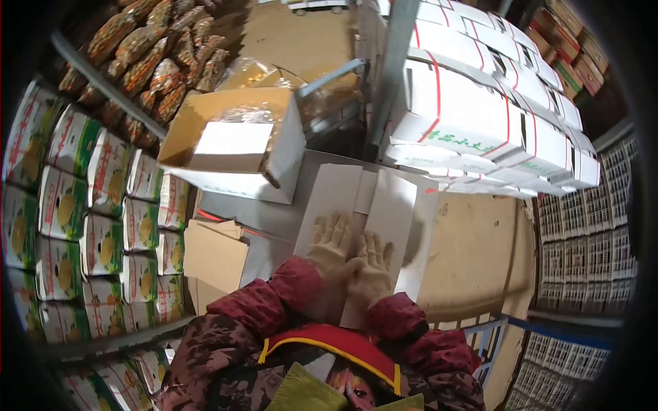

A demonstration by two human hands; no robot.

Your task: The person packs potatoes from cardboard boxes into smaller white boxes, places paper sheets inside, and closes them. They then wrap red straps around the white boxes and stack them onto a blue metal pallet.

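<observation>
Grip released on both: left hand (331, 243) and right hand (370, 268), gloved, palms flat, fingers spread on flat white carton (387, 209). Carton lies on desk (274, 216), near open box (233, 137). Step, likely: pressing flaps flat. Next calls for fingers hooking flap edge.

A grey table (274, 214) carries a flat white carton (387, 205), an open cardboard box (236, 140) far left, brown cardboard sheets (214, 257) near left.

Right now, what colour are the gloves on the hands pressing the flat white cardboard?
Pale beige, on both the left hand and the right hand; head view.
</observation>
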